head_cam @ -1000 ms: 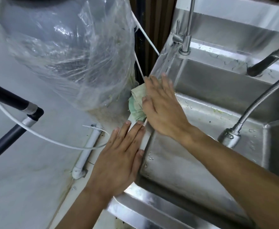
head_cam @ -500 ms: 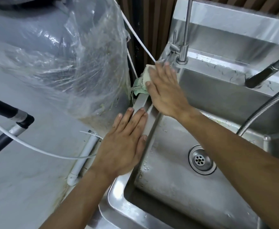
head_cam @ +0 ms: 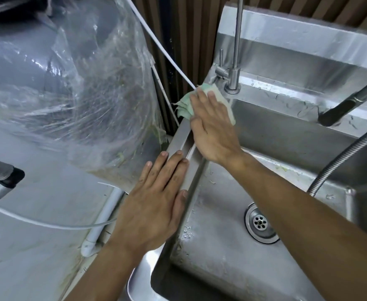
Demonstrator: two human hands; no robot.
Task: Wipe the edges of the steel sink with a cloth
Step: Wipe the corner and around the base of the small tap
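Note:
The steel sink fills the right half of the view, its left rim running from the near edge up to the back corner. My right hand lies flat on a pale green cloth, pressing it onto the back left corner of the rim, just left of a thin steel tap. Most of the cloth is hidden under the palm. My left hand rests flat on the left rim nearer to me, fingers together, holding nothing.
A large grey container wrapped in clear plastic stands close to the left of the sink. White tubing runs past the corner. A black-tipped spout and a flexible metal hose hang over the basin, above the drain.
My right hand slid the cloth along the left rim away from me, up to the back corner by the tap. The left hand stayed on the rim.

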